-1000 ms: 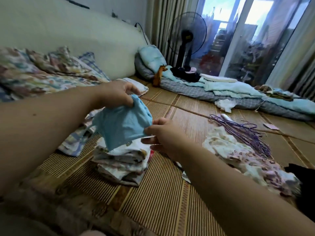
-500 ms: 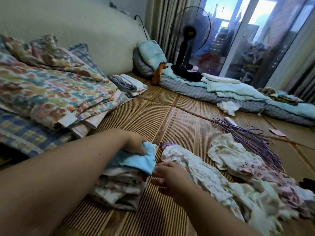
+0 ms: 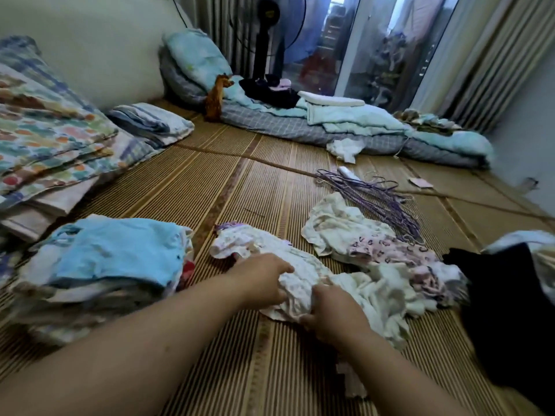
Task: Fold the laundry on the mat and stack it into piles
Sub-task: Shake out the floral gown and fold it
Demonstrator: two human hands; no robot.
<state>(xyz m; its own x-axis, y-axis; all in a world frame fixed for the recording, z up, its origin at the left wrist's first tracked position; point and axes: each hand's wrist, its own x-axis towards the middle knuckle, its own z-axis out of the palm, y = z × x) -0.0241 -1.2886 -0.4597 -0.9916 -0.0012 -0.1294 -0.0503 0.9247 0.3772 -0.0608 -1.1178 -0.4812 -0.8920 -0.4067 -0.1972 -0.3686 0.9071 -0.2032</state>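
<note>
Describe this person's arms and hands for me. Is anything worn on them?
Nothing is worn. The left forearm and right forearm show no sleeve within the frame, and the left hand and right hand carry no visible glove, ring, watch or bracelet.

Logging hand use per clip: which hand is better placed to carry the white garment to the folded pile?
Probably the left hand: it grips the white garment on the side nearer the folded pile; the right hand grips its farther side.
</note>
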